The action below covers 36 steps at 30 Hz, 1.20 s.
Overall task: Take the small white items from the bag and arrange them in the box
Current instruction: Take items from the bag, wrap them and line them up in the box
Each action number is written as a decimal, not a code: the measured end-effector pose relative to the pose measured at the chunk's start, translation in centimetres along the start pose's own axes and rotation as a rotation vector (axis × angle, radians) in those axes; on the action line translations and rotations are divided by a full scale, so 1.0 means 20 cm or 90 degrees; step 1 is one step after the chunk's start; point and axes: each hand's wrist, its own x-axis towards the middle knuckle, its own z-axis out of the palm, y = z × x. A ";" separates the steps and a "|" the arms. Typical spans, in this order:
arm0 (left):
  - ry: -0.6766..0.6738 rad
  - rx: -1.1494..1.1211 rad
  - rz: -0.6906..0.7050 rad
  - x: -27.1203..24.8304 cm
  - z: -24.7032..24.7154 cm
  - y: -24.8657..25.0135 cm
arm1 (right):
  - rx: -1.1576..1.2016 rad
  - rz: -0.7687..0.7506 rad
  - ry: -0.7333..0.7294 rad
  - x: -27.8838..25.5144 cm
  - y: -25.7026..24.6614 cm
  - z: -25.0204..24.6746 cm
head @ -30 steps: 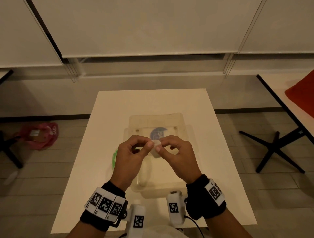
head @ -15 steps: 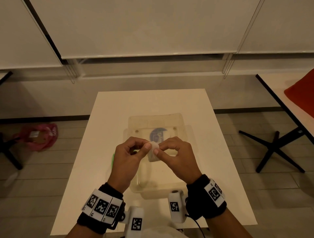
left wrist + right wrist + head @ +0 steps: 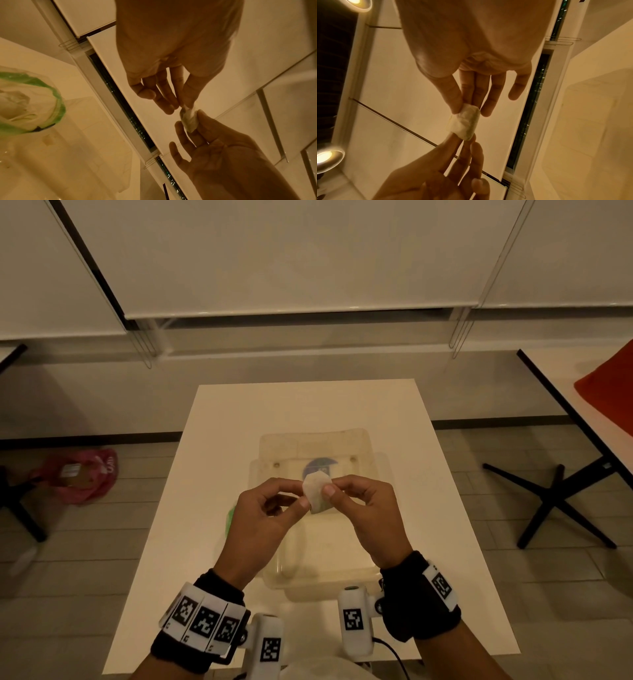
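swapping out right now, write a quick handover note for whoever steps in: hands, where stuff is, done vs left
Left hand: thumb and fingers pinch the left edge of one small white item.
Right hand: pinches the same item's right edge; both grips hold it in the air above the box.
Bag: green-trimmed clear plastic, on the table left of the box, with white contents showing inside.
Done: one item is out of the bag.
Left: set this item in the box, then take out and arrange the rest. No placed items can be made out in the box from the head view.
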 end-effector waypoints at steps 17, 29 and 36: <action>0.022 0.094 -0.005 0.03 0.03 0.00 | 0.008 -0.014 0.036 0.00 0.00 -0.01; 0.062 0.031 0.027 0.07 0.03 0.02 | -0.073 -0.035 0.002 0.00 -0.04 -0.02; 0.026 0.049 0.028 0.06 0.04 0.02 | -0.123 -0.058 -0.038 0.03 -0.12 -0.05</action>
